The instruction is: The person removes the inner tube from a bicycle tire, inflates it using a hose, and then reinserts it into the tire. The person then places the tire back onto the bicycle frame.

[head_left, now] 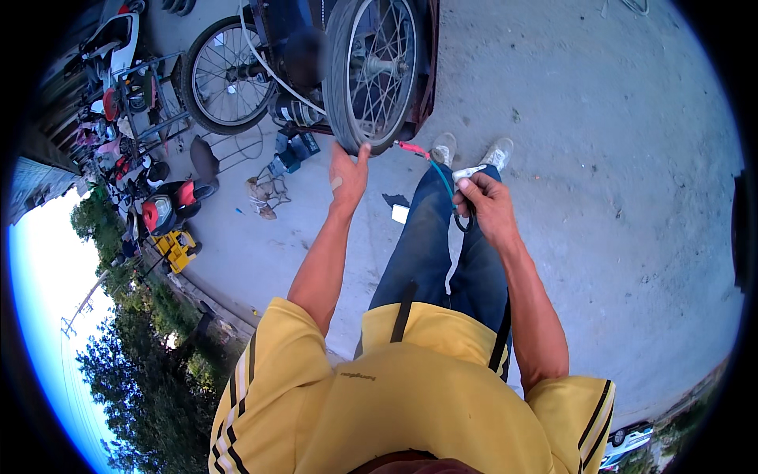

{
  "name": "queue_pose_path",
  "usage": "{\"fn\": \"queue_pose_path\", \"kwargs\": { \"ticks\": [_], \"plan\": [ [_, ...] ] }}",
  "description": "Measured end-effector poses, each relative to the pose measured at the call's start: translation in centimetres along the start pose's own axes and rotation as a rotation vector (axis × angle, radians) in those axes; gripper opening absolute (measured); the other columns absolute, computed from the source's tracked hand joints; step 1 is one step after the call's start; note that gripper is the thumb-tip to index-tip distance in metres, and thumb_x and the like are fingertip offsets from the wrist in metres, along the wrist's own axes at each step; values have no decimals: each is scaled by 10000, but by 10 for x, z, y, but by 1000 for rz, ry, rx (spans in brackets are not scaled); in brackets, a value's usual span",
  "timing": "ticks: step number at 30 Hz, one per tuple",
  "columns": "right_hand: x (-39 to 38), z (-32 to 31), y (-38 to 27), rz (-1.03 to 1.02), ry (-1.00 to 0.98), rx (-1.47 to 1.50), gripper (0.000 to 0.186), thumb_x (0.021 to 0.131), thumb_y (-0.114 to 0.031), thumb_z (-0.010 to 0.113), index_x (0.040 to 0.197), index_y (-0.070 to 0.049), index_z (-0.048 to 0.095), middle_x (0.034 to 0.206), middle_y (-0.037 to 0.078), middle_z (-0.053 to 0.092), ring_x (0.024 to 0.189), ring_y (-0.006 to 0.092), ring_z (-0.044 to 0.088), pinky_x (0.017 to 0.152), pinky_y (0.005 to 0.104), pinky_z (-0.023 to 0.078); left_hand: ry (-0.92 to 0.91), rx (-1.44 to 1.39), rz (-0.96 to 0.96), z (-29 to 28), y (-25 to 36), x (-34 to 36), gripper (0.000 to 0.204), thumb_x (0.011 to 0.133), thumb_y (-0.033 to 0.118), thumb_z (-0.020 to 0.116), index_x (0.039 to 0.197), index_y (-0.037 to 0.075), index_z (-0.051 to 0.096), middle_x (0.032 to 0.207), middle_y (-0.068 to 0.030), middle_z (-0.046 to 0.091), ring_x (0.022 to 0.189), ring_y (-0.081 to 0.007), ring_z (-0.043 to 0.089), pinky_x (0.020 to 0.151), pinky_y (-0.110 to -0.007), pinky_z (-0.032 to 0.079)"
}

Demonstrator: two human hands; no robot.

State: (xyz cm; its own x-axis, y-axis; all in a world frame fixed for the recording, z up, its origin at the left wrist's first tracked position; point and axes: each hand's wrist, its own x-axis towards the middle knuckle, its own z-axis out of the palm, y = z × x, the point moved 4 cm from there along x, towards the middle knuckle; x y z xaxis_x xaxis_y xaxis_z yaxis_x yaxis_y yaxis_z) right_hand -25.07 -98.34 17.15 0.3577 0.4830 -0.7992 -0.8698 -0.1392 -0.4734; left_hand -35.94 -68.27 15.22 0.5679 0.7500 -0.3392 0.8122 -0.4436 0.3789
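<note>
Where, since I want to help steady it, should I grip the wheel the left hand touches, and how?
Probably cup the tire at its near edge, coming from the camera's side: that curve projects toward it, clear of the thin spokes.

At the left hand (347,180), a tyre (338,87) of matt rubber; beyond it, a dull metal hub (380,65). In the right hand (488,205), a smooth white handle (468,172); alongside, a plastic-looking green hose (444,179). Beneath, matt denim trousers (414,249) and rough ground (632,197).
</note>
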Motion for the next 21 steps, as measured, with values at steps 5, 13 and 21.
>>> {"fn": "queue_pose_path", "kwargs": {
  "ticks": [5,13,21],
  "plan": [
    [1,-9,-5,11,-10,-19,247,1023,-217,650,1076,18,708,793,50,702,649,86,605,589,251,481,-4,-10,75,-21,25,10,534,884,348,780,1192,-34,570,1124,-297,687,1064,-464,666,902,-509,510],
    [6,-10,-17,5,-16,-72,251,1026,-231,659,1065,14,696,780,45,679,625,90,597,585,242,484,161,288,154,-48,76,35,535,871,437,769,1135,3,602,981,-261,717,924,-476,685,809,-529,526],
    [19,18,-16,26,-1,-74,269,1031,-254,654,1044,11,693,790,43,673,643,88,595,602,251,486,100,256,95,-40,71,34,465,895,387,754,1061,-4,564,940,-275,696,899,-490,673,784,-526,527]
  ]
}}
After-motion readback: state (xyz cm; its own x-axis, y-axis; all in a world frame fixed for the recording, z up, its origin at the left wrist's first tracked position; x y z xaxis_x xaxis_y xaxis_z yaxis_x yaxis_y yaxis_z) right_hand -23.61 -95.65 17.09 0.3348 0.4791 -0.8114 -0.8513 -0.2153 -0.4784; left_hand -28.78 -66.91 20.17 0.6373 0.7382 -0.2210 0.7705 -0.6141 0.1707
